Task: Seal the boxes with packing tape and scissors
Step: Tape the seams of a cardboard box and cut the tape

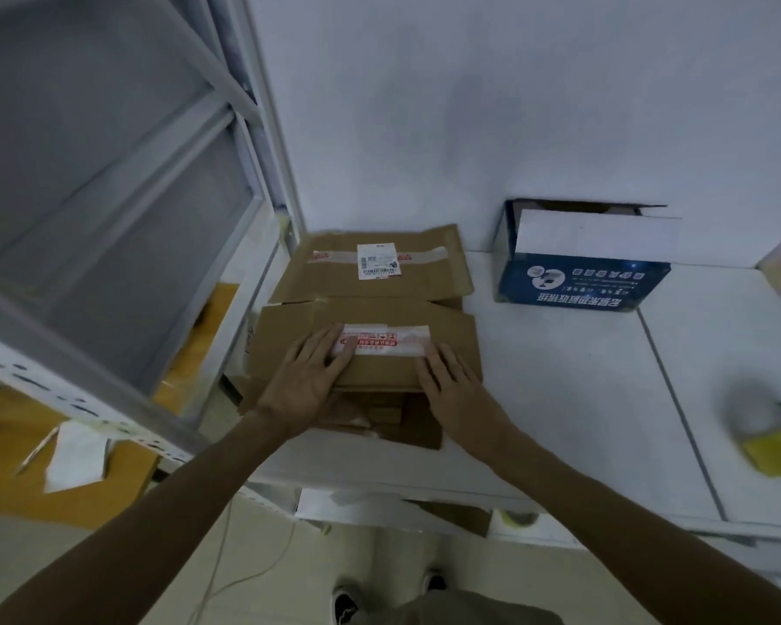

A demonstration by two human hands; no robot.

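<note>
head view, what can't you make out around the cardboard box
Head view:
- Inside of the cardboard box: hidden under the flap that the left hand and right hand press.
- Shipping label print: too small.
- Grey and yellow object at the right edge: blurred, cut off.

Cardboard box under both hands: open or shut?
Not fully shut: left hand and right hand press a taped flap down, yet a gap shows beneath.

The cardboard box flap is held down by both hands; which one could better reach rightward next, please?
Probably the right hand: it lies nearer that side, while the left hand presses the printed tape.
</note>
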